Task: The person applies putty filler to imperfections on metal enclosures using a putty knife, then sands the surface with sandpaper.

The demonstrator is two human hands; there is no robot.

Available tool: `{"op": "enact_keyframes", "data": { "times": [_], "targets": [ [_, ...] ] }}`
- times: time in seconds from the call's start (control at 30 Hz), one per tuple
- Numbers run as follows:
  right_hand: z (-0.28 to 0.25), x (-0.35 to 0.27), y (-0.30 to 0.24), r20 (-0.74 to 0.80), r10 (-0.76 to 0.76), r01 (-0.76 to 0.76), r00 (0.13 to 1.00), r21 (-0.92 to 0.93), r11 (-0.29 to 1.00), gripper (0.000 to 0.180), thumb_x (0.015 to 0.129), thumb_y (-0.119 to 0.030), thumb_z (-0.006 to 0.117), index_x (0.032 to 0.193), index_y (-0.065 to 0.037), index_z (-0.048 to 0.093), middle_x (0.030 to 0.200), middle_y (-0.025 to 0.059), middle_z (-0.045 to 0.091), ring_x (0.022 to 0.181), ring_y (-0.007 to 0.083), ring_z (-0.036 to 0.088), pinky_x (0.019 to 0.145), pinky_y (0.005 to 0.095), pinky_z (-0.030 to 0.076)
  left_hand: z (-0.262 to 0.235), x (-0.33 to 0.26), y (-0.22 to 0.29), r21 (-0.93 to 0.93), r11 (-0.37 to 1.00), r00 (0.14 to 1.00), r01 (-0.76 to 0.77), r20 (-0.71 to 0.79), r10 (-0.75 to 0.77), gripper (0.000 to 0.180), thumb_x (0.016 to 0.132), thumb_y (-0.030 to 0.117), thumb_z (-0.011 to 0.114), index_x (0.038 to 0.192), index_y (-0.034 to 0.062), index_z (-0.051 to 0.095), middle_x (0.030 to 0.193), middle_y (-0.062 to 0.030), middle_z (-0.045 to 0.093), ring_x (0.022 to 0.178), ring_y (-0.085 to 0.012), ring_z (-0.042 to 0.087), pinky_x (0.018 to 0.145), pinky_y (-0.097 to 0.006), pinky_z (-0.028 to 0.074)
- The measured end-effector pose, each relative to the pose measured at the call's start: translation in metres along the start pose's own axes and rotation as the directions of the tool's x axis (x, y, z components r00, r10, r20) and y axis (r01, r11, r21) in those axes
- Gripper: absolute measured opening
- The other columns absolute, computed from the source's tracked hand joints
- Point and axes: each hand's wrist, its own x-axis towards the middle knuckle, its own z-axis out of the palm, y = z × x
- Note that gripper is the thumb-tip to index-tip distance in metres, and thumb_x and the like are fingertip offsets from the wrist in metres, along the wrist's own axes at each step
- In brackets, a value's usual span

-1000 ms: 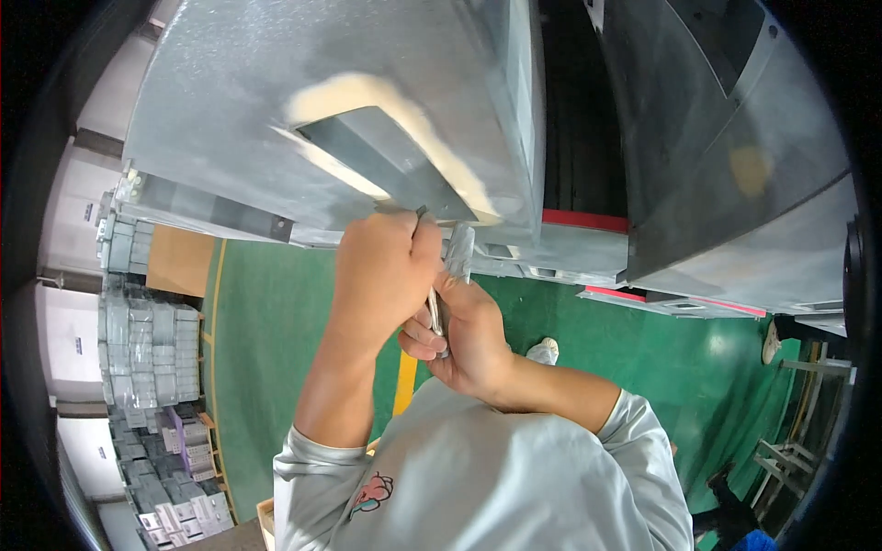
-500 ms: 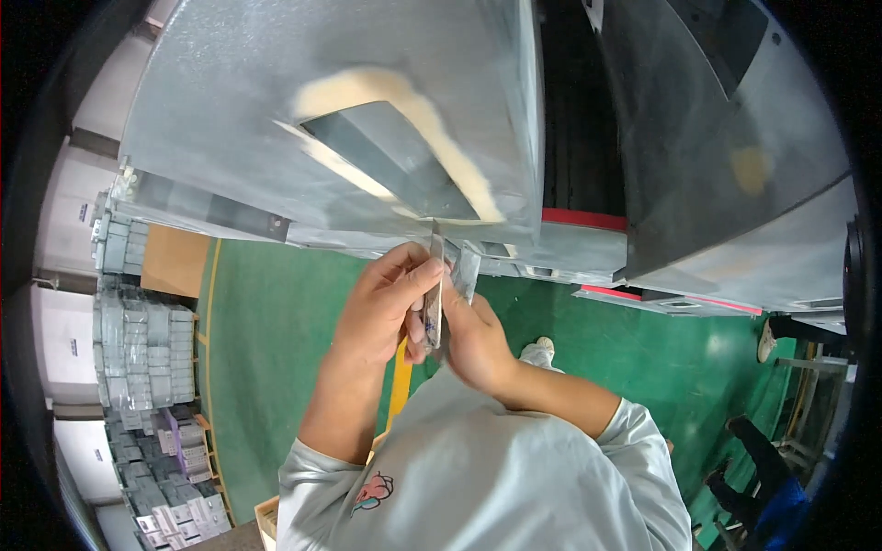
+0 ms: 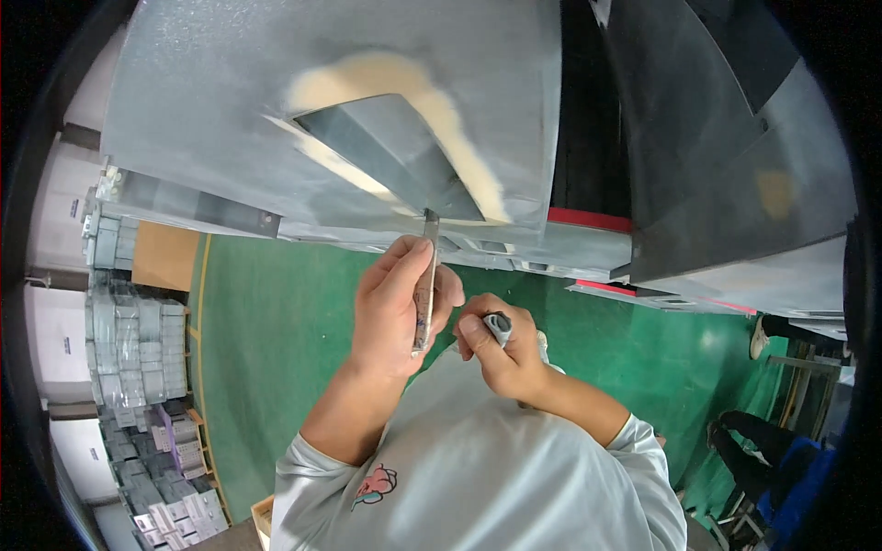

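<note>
My left hand (image 3: 393, 289) grips a thin, flat strip (image 3: 424, 298), grey and stained, held nearly upright in the picture. The strip's far end lies just at the lower edge of a slanted opening (image 3: 367, 142) in a large grey panel (image 3: 220, 101); I cannot tell whether it touches. Cream-coloured filler (image 3: 354, 72) borders that opening. To the right and nearer my body, my right hand (image 3: 510, 354) is closed around a rolled or folded grey sheet (image 3: 497, 324), whose end shows above the fingers. The two hands are apart.
Another grey panel (image 3: 726, 174) stands at the right, past a dark gap with a red edge (image 3: 588, 219). Wrapped stacks (image 3: 138, 340) and a cardboard sheet (image 3: 165, 255) line the left. A person in dark trousers (image 3: 753, 450) is at the lower right, above green floor (image 3: 276, 367).
My right hand has moved away from the strip, down and to the right, taking the grey sheet, which now looks rolled or folded. The left hand keeps the strip.
</note>
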Motion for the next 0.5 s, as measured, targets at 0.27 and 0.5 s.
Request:
{"op": "enact_keyframes", "data": {
  "times": [0.27, 0.5],
  "targets": [
    [-0.030, -0.023, 0.023, -0.123, 0.164, -0.163, 0.979, 0.019, 0.986, 0.012, 0.094, -0.007, 0.053, 0.085, 0.000, 0.055, 0.062, 0.0035, 0.056, 0.055, 0.0109, 0.053, 0.051, 0.0263, 0.043, 0.009, 0.011, -0.004, -0.108, 0.994, 0.999, -0.004, -0.049, -0.001, 0.020, 0.097, 0.022, 0.052, 0.085, 0.0064, 0.051, 0.062, -0.0097, 0.059, 0.035, -0.0107, 0.037, 0.033, -0.025, 0.027],
    [-0.069, -0.057, 0.043, -0.290, 0.297, -0.288, 0.910, 0.072, 0.955, 0.013, 0.096, -0.006, 0.048, 0.085, -0.001, 0.051, 0.070, 0.0051, 0.054, 0.058, 0.0114, 0.051, 0.051, 0.0260, 0.044, 0.003, 0.008, -0.003, -0.214, 0.976, 0.999, 0.033, 0.015, -0.030, 0.020, 0.098, 0.021, 0.050, 0.084, 0.0065, 0.051, 0.056, -0.0075, 0.055, 0.034, -0.0116, 0.038, 0.032, -0.025, 0.028]
  ]
}}
